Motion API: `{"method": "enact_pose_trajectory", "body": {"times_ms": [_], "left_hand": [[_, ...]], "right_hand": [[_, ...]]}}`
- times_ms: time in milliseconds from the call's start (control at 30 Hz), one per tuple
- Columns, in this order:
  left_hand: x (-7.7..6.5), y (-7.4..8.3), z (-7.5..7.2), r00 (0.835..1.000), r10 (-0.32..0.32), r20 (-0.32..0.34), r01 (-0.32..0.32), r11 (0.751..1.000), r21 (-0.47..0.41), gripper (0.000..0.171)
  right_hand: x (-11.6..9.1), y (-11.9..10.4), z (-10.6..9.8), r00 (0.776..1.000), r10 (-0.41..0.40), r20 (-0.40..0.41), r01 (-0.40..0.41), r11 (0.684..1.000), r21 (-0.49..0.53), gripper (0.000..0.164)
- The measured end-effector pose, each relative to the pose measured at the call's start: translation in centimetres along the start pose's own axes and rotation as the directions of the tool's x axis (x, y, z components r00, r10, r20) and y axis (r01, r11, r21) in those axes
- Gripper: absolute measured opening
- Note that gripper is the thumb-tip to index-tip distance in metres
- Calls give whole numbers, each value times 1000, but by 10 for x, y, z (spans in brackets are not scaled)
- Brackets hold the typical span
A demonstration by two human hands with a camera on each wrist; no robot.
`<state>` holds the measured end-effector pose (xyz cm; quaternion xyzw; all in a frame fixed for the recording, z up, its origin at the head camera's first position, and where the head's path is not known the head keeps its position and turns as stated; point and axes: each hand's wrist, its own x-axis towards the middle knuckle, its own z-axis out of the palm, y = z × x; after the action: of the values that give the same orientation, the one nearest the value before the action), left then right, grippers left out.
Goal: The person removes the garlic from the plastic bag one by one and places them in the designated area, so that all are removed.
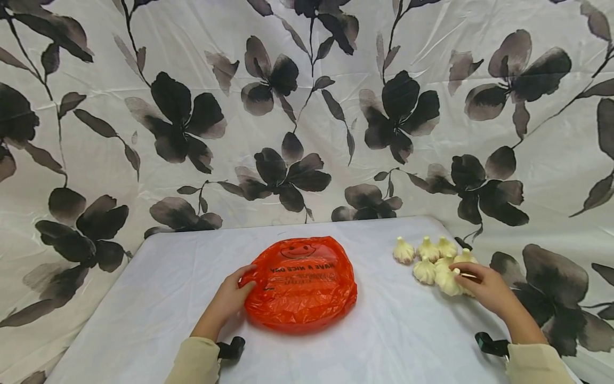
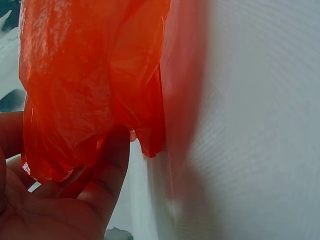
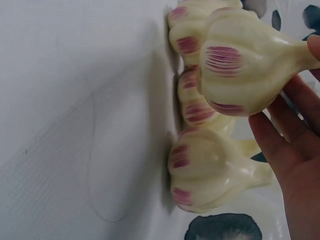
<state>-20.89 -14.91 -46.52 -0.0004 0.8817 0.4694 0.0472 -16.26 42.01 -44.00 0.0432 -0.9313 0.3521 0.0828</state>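
Note:
A red plastic bag (image 1: 302, 288) with black print and a smiling face lies puffed up on the white-covered table. My left hand (image 1: 227, 298) grips its left edge, and in the left wrist view the fingers (image 2: 107, 175) reach behind the red film. At the right, my right hand (image 1: 496, 293) pinches a garlic bulb (image 3: 245, 65) by its stem. In the right wrist view that bulb stands out in front of the others, pale with purple streaks. Several more garlic bulbs (image 1: 424, 271) sit grouped beside the right hand; some are partly hidden by it.
The white tabletop (image 1: 384, 320) stretches between bag and garlic. Behind it hangs a white cloth (image 1: 336, 133) with dark flowers. A black wrist strap mount (image 1: 491, 344) sits at the right wrist, another (image 1: 232, 348) at the left.

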Motion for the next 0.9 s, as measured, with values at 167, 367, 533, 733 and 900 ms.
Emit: {"method": "enact_pose_trajectory", "body": {"times_ms": [167, 367, 533, 733, 900], "left_hand": [[1, 0, 0, 1000, -1, -1, 1, 1000, 2, 50], [-1, 0, 0, 1000, -7, -8, 7, 1000, 6, 50], [-2, -1, -1, 1000, -8, -14, 8, 1000, 18, 50], [-3, 1, 0, 1000, -11, -14, 11, 1000, 16, 49], [-3, 1, 2, 1000, -3, -13, 4, 1000, 9, 49]], "right_hand": [[0, 6, 4, 1000, 7, 13, -7, 1000, -24, 38], [1, 10, 9, 1000, -7, 3, 7, 996, -92, 34], [3, 11, 14, 1000, 8, 7, -8, 995, -98, 35], [4, 9, 14, 1000, 10, -1, -10, 995, -97, 36], [5, 5, 15, 1000, 5, -8, -6, 996, -87, 38]]}}
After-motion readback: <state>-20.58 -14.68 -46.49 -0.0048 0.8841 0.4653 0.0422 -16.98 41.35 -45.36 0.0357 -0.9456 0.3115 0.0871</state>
